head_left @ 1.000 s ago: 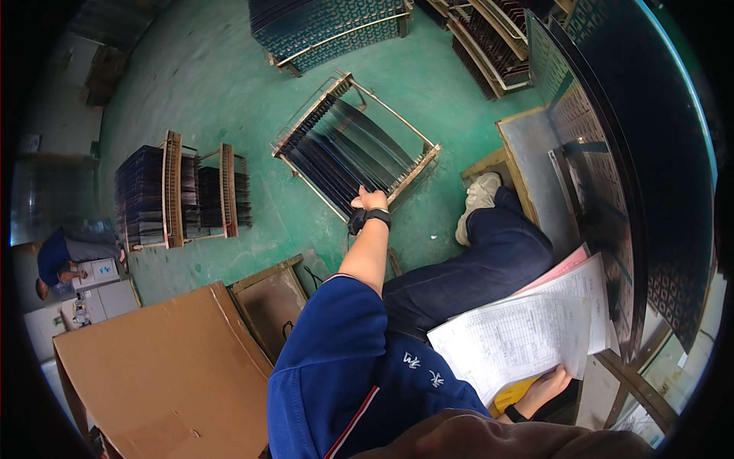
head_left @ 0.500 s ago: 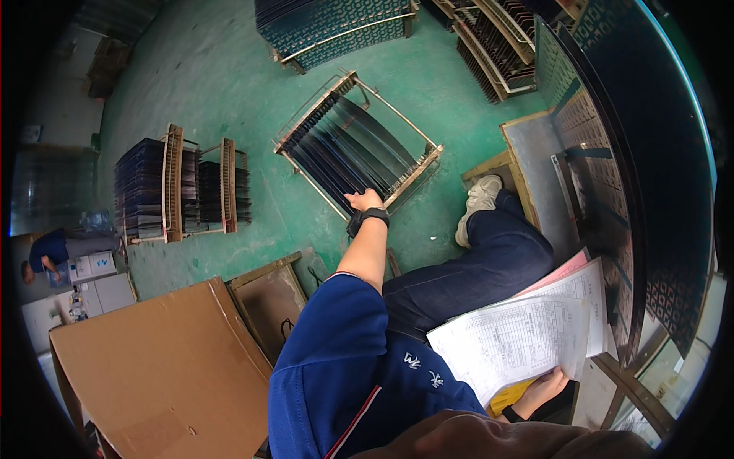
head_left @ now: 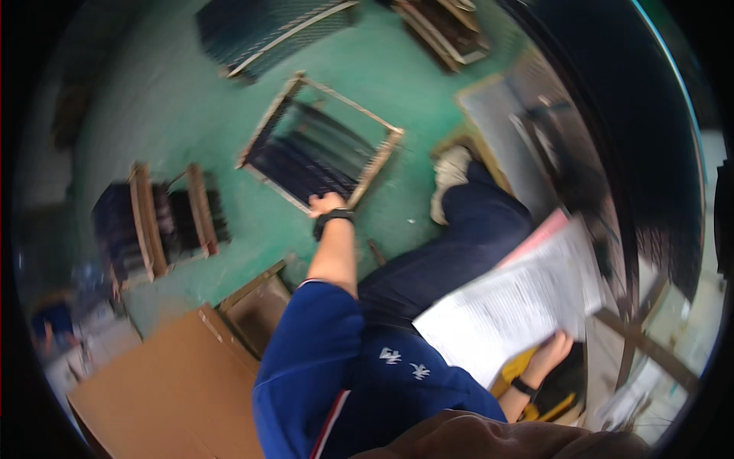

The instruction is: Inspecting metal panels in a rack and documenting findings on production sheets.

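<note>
My left hand (head_left: pixel 327 204), with a black band at its wrist, reaches down to the near side of a metal rack (head_left: pixel 375 162). Its fingers close at the edge of the nearest dark thin panel (head_left: pixel 302 162); blur hides the exact grip. Several such panels stand side by side in the rack, with a gap at its far side. Over at the right, my right hand (head_left: pixel 554 352) grips the lower edge of some printed paper sheets (head_left: pixel 497 306). A pink sheet (head_left: pixel 544 233) shows behind the white ones. Yellow material lies below the sheets.
More racks of dark panels stand at the left (head_left: pixel 145 222), the far left (head_left: pixel 267 34) and the far right (head_left: pixel 443 30). A large cardboard box (head_left: pixel 168 382) is at the near left. Tall dark boards (head_left: pixel 634 130) rise on the right. Another person (head_left: pixel 53 329) is at the left edge.
My view has swung, so the rack and floor things sit further left in the picture, now blurred. My left hand stays at the rack's near side, and my right hand keeps the papers.
</note>
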`<state>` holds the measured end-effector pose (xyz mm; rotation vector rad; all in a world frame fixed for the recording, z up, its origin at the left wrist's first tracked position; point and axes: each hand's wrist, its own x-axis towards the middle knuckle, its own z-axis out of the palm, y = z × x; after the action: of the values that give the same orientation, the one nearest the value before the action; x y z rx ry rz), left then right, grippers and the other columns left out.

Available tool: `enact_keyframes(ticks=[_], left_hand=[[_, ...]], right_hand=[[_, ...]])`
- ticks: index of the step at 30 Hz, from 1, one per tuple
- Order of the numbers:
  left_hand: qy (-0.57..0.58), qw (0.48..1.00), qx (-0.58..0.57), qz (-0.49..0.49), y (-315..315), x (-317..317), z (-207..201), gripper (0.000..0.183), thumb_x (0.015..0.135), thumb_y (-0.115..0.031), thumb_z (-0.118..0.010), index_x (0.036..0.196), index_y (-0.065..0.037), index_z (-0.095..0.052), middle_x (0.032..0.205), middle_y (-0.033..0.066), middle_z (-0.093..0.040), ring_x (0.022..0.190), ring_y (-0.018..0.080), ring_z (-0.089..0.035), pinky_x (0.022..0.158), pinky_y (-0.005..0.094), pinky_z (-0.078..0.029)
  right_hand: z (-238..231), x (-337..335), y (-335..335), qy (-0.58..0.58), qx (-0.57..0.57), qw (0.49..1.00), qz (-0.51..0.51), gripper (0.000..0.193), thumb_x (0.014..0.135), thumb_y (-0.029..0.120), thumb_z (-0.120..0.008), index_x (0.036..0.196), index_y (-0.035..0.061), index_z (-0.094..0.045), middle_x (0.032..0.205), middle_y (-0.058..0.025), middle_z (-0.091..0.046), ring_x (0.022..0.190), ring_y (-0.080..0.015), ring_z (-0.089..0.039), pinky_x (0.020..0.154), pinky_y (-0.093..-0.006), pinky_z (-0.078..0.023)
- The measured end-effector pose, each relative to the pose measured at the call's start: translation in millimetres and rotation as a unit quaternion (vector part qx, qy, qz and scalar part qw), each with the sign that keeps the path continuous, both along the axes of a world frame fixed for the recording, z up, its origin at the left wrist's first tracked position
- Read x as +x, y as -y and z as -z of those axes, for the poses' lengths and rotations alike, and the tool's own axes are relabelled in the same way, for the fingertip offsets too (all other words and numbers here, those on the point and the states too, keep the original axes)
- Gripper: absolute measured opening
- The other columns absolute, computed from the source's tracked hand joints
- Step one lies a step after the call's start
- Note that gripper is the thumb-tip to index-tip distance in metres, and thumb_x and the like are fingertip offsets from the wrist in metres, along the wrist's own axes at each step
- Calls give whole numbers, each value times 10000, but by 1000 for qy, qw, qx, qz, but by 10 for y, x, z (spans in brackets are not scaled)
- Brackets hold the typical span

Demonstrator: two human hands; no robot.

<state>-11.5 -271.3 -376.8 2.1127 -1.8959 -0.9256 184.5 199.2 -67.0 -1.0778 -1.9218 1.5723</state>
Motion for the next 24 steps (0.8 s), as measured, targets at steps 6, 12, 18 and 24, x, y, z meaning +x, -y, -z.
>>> enact_keyframes(ticks=[6, 12, 18, 24], left_hand=[[-11, 992, 124, 34, -163, -193, -622, 472, 744, -146, -500, 1209, -68, -477, 1283, 207, -345, 1069, 363, -489, 920, 448, -412], [-167, 966, 196, -23, 30, -212, -250, 658, 715, -87, -465, 1349, -78, -289, 1323, 208, -370, 1121, 384, -461, 967, 458, -388], [-164, 957, 238, 15, 202, -172, -38, 470, 747, -71, -421, 1178, 114, -447, 1188, 229, -510, 995, 353, -556, 914, 406, -433], [-132, 956, 260, -3, 394, -155, 98, 469, 791, -113, -428, 1215, 89, -431, 1220, 210, -492, 1053, 339, -526, 957, 404, -395]], right_hand=[[174, 141, -42, 2, 4, 999, 39, 201, 814, 22, -476, 983, -15, -580, 900, -14, -584, 780, -75, -495, 702, -215, -391], [247, 147, -20, -55, -16, 998, 31, 208, 842, 15, -463, 1024, -7, -561, 899, -6, -558, 770, -75, -459, 697, -218, -349], [232, 196, -55, -62, -41, 997, 24, 230, 859, 0, -448, 1065, -37, -545, 1031, -65, -586, 934, -121, -527, 847, -253, -394], [169, 103, -2, -78, -48, 996, 18, 162, 855, 5, -448, 989, -23, -535, 937, -22, -546, 860, -85, -478, 796, -224, -373]])
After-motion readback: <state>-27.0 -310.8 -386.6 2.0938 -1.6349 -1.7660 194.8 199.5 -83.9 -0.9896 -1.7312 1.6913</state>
